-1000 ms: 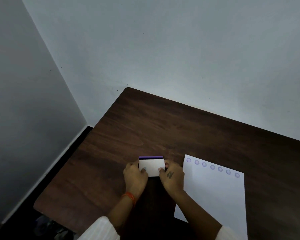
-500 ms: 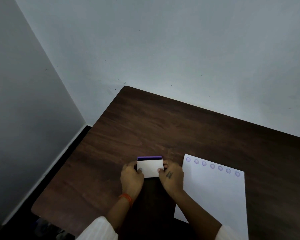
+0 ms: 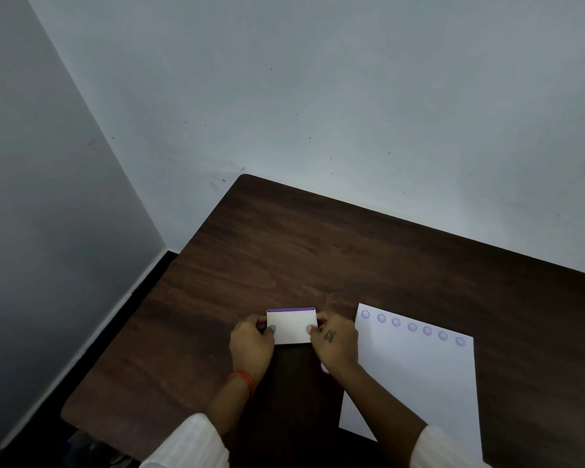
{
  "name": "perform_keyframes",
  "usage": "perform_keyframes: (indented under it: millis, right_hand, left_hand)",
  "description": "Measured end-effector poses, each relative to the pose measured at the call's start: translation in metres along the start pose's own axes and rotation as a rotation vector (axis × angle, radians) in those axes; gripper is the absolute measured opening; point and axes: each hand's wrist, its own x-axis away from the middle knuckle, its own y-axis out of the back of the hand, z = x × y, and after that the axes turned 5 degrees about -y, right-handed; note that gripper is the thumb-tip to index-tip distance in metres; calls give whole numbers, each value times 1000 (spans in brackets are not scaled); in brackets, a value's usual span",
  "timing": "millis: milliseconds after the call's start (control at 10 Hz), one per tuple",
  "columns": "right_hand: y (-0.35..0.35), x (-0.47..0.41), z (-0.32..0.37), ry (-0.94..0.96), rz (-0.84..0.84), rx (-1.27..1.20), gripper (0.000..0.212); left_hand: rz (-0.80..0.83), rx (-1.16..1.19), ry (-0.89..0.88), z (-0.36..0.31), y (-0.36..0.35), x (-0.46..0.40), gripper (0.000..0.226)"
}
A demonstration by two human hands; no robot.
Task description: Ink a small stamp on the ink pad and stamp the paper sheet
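Observation:
A small ink pad case point(image 3: 291, 325), white on top with a purple far edge, lies on the dark wooden table point(image 3: 284, 258). My left hand point(image 3: 250, 346) grips its left side and my right hand point(image 3: 335, 346) grips its right side, thumbs on the white lid. To the right lies a white paper sheet point(image 3: 419, 383) with a row of several round purple stamp marks point(image 3: 412, 327) along its top edge. Something small and pale pink point(image 3: 324, 367) peeks out under my right palm; I cannot tell what it is.
The table stands in a room corner, with grey walls point(image 3: 318, 96) behind and to the left. Its left edge drops to a dark floor point(image 3: 48, 434). An orange band point(image 3: 242, 378) circles my left wrist.
Both hands stay on the ink pad case. Only the head view has shifted slightly; nothing else has visibly moved.

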Motion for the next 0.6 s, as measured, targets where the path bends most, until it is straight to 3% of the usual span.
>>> perform_keyframes:
  millis: [400, 500, 600]
  right_hand:
    - [14, -2, 4, 48, 72, 27, 21]
    - [26, 2, 4, 99, -4, -12, 22]
    - [36, 9, 0, 160, -126, -37, 26]
  left_hand:
    - [30, 96, 70, 1, 10, -4, 22]
    - [19, 91, 32, 1, 12, -3, 33]
    - [-86, -60, -141, -5, 11, 5, 33]
